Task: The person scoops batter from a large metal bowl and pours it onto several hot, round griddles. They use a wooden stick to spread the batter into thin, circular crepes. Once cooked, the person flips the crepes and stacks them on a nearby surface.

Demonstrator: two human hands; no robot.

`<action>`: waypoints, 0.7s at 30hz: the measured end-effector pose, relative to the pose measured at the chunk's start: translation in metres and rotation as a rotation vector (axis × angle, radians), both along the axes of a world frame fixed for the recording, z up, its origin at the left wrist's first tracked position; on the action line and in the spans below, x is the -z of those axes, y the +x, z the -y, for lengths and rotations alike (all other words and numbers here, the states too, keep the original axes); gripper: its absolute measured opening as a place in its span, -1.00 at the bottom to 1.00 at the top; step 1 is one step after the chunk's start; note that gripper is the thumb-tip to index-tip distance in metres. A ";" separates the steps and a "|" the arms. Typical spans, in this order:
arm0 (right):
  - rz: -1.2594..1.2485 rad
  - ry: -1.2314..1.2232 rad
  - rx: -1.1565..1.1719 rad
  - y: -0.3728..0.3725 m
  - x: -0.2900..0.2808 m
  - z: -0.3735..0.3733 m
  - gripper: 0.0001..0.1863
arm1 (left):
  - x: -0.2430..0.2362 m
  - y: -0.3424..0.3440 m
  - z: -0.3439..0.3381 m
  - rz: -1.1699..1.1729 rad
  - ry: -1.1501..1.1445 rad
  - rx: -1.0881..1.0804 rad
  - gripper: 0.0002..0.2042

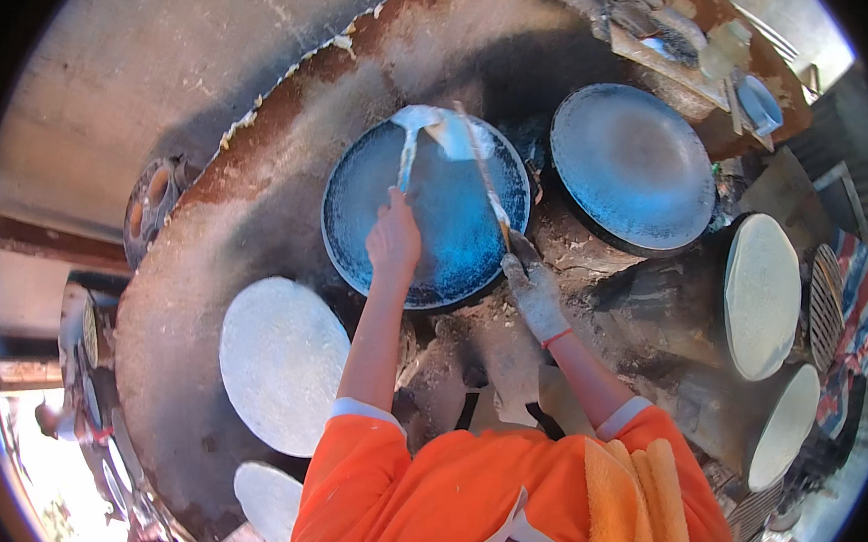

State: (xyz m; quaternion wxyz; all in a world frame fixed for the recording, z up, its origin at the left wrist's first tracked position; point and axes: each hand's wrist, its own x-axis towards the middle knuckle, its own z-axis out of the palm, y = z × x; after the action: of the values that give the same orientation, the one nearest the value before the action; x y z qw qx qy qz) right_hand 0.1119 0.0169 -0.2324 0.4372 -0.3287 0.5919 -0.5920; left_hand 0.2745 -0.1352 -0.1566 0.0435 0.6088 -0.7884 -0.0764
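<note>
My bare left hand [393, 237] is wrapped round the handle of a wide-bladed scraper [408, 153]. Its pale blade lies near the far rim of a round dark griddle [417, 230]. In a whitish glove, my right hand [534, 295] grips a long thin stick [487, 180] at the griddle's right edge. The stick slants up and left across the plate. Between blade and stick is a thin whitish patch [462, 137]; whether it is batter or part of a tool I cannot tell. Powdery white residue rings the griddle's surface.
A second griddle [634, 164] stands at the far right. White rounds lie at left [284, 366] and right [762, 296], with smaller-looking ones nearer me. A blue cup [759, 104] sits on the far ledge by boards. A curved clay edge [233, 140] bounds the stove.
</note>
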 end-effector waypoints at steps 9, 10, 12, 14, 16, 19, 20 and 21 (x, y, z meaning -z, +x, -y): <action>-0.509 0.163 0.071 -0.001 0.002 0.019 -0.62 | -0.017 0.085 0.001 -0.373 -0.208 -0.080 -0.71; -0.672 0.189 0.000 0.003 -0.013 0.023 -0.65 | -0.019 0.098 -0.004 -0.542 -0.103 -0.146 -0.74; -0.846 0.206 -0.124 0.006 -0.029 0.035 -0.66 | -0.043 0.106 -0.027 -0.890 0.106 -0.272 -0.78; -0.912 0.237 -0.265 0.005 -0.024 0.056 -0.61 | -0.066 0.114 -0.058 -1.324 0.271 -0.416 -0.82; -1.022 0.302 -0.401 0.007 -0.056 0.065 -0.55 | -0.095 0.112 -0.098 -1.450 0.275 -0.466 -0.83; -1.073 0.280 -0.541 0.011 -0.062 0.072 -0.52 | -0.127 0.107 -0.143 -1.577 0.262 -0.516 -0.82; -0.984 0.170 -0.543 0.011 -0.054 0.073 -0.50 | -0.137 0.105 -0.156 -1.605 0.253 -0.518 -0.81; -0.812 0.025 -0.447 -0.003 -0.001 0.087 -0.50 | -0.146 0.096 -0.158 -1.649 0.281 -0.491 -0.77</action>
State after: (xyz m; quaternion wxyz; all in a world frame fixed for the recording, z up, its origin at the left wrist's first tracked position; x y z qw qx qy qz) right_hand 0.1091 -0.0700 -0.2309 0.2911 -0.6482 0.6368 -0.2994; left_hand 0.3707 0.0232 -0.0109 0.5400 0.5119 -0.3354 -0.5778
